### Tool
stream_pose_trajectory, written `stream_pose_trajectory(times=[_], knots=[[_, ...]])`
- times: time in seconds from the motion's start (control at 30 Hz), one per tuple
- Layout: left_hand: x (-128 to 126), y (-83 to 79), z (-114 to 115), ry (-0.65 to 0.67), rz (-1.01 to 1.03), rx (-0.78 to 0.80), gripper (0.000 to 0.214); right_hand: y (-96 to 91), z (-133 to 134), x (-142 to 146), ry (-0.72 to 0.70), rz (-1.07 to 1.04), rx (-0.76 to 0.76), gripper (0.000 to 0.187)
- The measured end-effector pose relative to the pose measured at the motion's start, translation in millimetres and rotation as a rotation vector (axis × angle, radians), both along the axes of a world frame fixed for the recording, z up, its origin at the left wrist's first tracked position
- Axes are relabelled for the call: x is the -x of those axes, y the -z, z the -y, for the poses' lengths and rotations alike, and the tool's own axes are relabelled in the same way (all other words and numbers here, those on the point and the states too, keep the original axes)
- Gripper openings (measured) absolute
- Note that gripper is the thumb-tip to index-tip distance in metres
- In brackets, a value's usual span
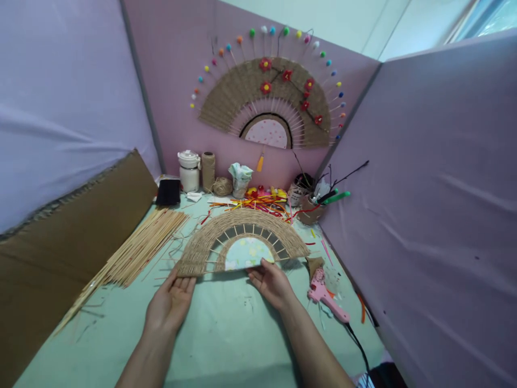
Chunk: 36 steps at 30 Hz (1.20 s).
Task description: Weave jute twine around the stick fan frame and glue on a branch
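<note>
Both hands hold up a half-round woven fan (240,219) of brown twine on thin sticks, with a pale floral half-circle (249,253) at its centre. At its lower left corner, my left hand (172,302) is closed on the woven edge, thumb in front and fingers beneath. My right hand (271,281) pinches the bottom edge under the floral piece, thumb on top. The fan tilts slightly above the green-covered table (226,334). What the fingertips touch behind the fan is hidden.
A pink glue gun (325,295) with a black cord lies at right. Bamboo sticks (137,245) are spread at left beside a cardboard sheet (76,237). Twine rolls (208,171), a white jar (189,171) and colourful pipe cleaners (258,203) sit behind; a decorated fan (238,89) hangs on the panel.
</note>
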<state>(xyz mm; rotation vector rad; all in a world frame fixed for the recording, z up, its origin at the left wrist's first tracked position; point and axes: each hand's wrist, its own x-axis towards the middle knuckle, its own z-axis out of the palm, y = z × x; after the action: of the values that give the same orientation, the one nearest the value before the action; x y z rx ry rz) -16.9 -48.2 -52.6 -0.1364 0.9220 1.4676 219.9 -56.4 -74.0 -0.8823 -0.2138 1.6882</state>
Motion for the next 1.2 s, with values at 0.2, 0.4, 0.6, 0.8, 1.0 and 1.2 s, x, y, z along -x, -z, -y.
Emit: stream_pose_trajectory(times=[0.2,0.4,0.6,0.8,1.0,1.2], knots=[[-1,-1.4,-13,0.008,-0.070,0.069,0.029,-2.8,-6,-2,-0.014,-0.015,0.106,0.009],[-3,1.4,-18,0.016,-0.077,0.051,0.022,-3.5,-6,-4,-0.015,-0.032,0.137,0.010],[-3,-1.3,-11,0.019,-0.111,0.050,0.022,-0.9,0,-2,0.015,0.017,0.131,0.013],[1,-0.5,-7,0.031,-0.172,0.011,0.026,-15.7,28,-2,-0.203,0.122,0.072,0.031],[1,0.3,-8,0.037,-0.205,-0.013,0.032,-54.6,45,-31,-0.427,0.460,-0.136,0.035],[9,-12.7,-3,0.008,-0.227,0.041,0.036,-75.4,30,-104,-0.026,0.768,-0.182,0.040]])
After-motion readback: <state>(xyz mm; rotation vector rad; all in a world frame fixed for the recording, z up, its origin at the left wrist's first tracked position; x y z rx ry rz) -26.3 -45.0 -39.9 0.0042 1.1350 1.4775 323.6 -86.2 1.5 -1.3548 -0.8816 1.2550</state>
